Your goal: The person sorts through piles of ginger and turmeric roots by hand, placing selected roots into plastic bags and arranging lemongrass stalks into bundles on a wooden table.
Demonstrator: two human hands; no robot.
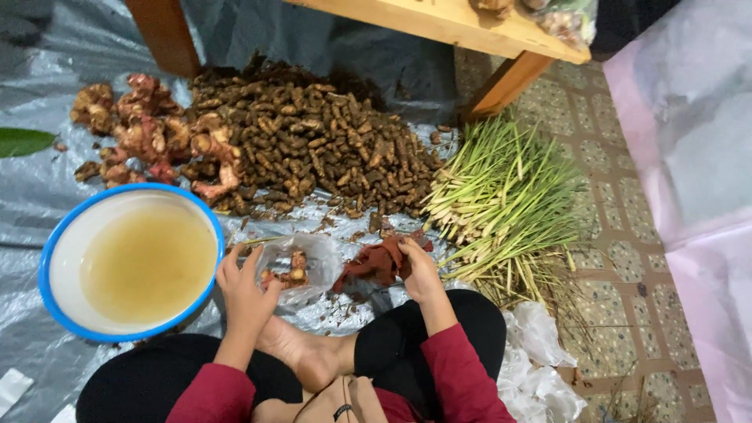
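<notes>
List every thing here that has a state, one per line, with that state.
Basin: upright, holding cloudy yellowish water.
Clear plastic bag: open, a few root pieces inside, held by left hand.
Red cloth: crumpled, gripped by right hand.
Brown roots: heaped loose on the grey sheet.
Pinkish rhizomes: piled beside the heap.
Lemongrass stalks: lying in a fanned bundle.

The person wears a dark red long-sleeved top, black trousers, and has one bare foot.
</notes>
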